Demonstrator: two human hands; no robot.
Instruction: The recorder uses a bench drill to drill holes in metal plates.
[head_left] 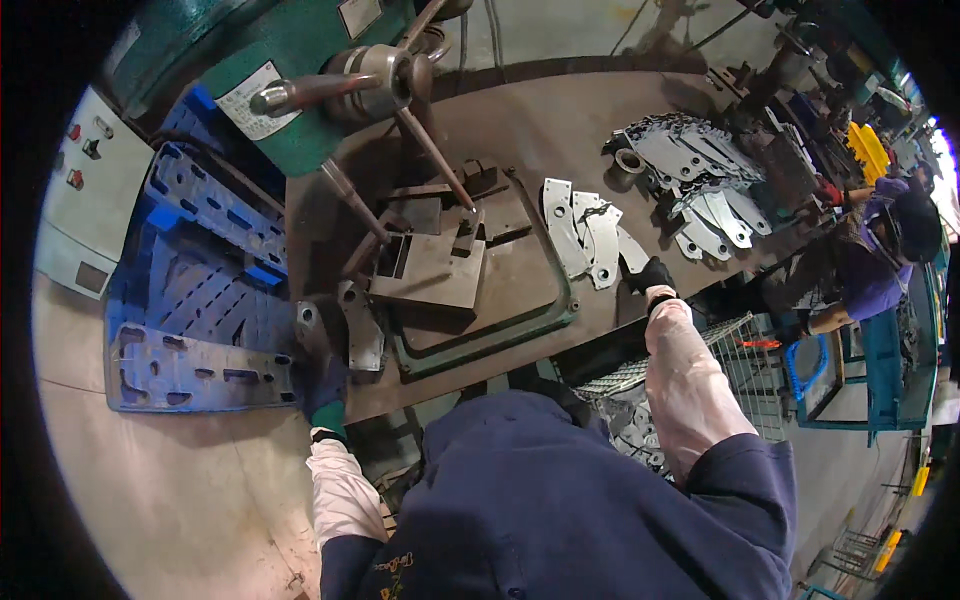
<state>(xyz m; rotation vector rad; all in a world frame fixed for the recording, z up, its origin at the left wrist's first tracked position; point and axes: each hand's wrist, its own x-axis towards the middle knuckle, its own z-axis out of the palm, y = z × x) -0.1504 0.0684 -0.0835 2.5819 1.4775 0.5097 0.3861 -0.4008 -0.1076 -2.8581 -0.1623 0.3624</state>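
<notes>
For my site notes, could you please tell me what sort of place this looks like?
Most likely a metalworking shop: a green press machine stands over a steel bench, stacks of stamped metal plates lie on it, and a wire basket of parts sits beside it.

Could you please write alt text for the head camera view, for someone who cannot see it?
A person in a dark jacket stands at a metal workbench, the gloved left hand on a flat metal part at the bench edge and the gloved right hand by a few cut metal plates. A green press stands behind; a co-worker works at right.
</notes>
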